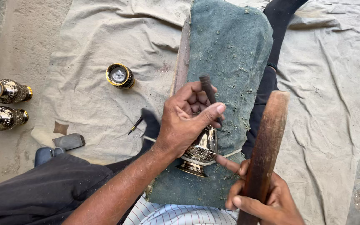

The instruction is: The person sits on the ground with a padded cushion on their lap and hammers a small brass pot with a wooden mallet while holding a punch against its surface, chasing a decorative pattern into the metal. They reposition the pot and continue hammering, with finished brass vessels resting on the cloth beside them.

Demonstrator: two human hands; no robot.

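Your left hand (186, 118) grips a dark chisel (208, 92) against the engraved brass vase (201, 151) lying on the green padded cushion (226, 54), while your right hand (267, 200) clasps a wooden mallet (267, 141)

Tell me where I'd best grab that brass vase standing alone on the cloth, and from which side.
Grip the lone vase around its outer wall just below the gold rim, coming straight down from above. It stands upright with its mouth open to the camera and bare cloth on every side, so any side is free.

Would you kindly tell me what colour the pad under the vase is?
Dusty blue-green pad, seen in the head view.
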